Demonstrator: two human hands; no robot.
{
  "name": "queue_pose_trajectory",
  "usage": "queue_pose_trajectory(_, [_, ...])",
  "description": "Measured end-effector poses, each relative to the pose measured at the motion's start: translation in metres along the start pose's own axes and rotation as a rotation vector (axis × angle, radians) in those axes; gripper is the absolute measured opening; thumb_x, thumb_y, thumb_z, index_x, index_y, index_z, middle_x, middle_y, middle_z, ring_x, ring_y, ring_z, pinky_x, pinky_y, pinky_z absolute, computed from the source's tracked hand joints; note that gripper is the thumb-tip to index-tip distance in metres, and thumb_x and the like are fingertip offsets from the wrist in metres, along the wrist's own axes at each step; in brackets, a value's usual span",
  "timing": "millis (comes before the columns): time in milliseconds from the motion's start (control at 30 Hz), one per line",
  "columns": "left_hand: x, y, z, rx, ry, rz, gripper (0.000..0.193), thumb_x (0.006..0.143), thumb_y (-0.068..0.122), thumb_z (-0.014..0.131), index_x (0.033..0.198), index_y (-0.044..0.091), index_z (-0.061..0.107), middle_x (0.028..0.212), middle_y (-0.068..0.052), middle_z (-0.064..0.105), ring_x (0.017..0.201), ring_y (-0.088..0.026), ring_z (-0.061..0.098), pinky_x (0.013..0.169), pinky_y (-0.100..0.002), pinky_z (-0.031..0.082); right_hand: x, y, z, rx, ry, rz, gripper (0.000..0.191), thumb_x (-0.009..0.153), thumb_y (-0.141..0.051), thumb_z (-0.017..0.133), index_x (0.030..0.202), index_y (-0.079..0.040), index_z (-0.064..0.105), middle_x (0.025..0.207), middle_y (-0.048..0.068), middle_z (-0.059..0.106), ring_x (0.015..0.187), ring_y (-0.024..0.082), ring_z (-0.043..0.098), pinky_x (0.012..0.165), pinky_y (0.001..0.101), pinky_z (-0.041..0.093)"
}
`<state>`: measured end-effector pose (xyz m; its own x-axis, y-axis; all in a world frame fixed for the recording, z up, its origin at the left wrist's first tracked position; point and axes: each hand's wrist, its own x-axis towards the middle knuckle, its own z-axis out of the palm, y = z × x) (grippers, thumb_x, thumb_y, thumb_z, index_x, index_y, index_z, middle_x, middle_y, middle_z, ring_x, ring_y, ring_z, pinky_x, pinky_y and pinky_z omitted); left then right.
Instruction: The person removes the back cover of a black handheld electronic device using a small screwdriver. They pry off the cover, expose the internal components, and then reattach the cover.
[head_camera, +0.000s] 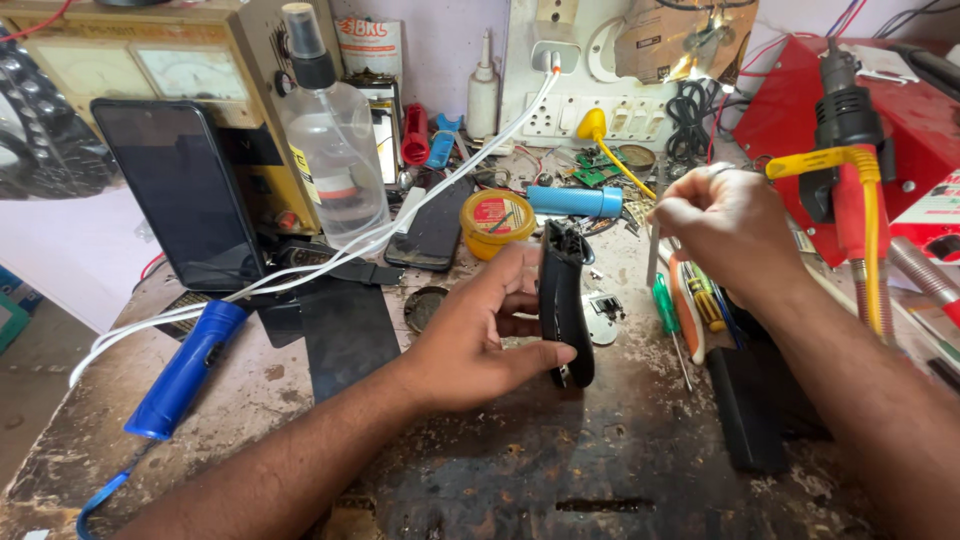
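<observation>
The left hand (480, 335) grips a black hair trimmer body (563, 300) upright at the middle of the worn workbench (560, 470), thumb below and fingers wrapped behind it. The right hand (725, 225), at two o'clock from the trimmer, is closed around a thin tool shaft (652, 258) that points down; its tip is hard to make out. Screwdrivers (690, 305) lie just at three o'clock of the trimmer. A round yellow tin (497, 222) sits at eleven o'clock, a clear spray bottle (330, 150) and a dark phone (180, 195) at ten, a blue torch (185, 368) at nine.
</observation>
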<state>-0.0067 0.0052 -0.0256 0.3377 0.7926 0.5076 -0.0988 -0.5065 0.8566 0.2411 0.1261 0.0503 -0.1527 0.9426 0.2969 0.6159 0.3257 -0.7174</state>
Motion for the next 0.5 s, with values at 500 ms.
queue_pose_trajectory(500, [-0.003, 0.019, 0.002, -0.117, -0.021, -0.014, 0.068, 0.09, -0.006, 0.077, 0.146, 0.008, 0.042, 0.137, -0.006, 0.062, 0.13, -0.017, 0.063, 0.115, -0.038, 0.052, -0.074, -0.051, -0.026, 0.834, -0.14, -0.408, 0.036, 0.095, -0.003, 0.064, 0.131, -0.005, 0.063, 0.113, 0.011, 0.069, 0.103, 0.022, 0.074, 0.095, 0.0408, 0.063])
